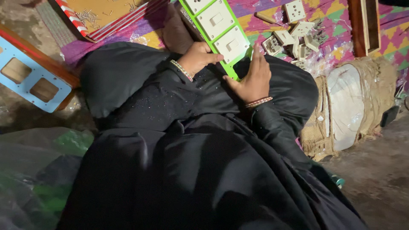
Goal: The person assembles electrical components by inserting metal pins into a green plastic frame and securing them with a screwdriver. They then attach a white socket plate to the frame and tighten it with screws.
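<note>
Just above the middle of the frame, the person's two hands meet on a green board that runs up and left toward the top edge and carries three cream switches in a row. The left hand, a beaded bracelet at its wrist, has its fingers curled shut around the board's left edge, the thumb lying across the face just below the lowest switch. The right hand, with a thin bangle at the wrist, cups the board's lower end from the right; its fingers are folded round the edge and pressed to the board, gripping it. The board's lower end rests on the person's lap, which is covered in black cloth that fills the centre and bottom of the frame. At upper right, a heap of loose cream sockets lies on a bright patterned mat, near the board but apart from it. Right of centre sits a sack bundle tied with cord. At the top left lies a cardboard tray with small screws scattered in it, and at the left edge a blue frame with square cut-outs lies on the floor.
</note>
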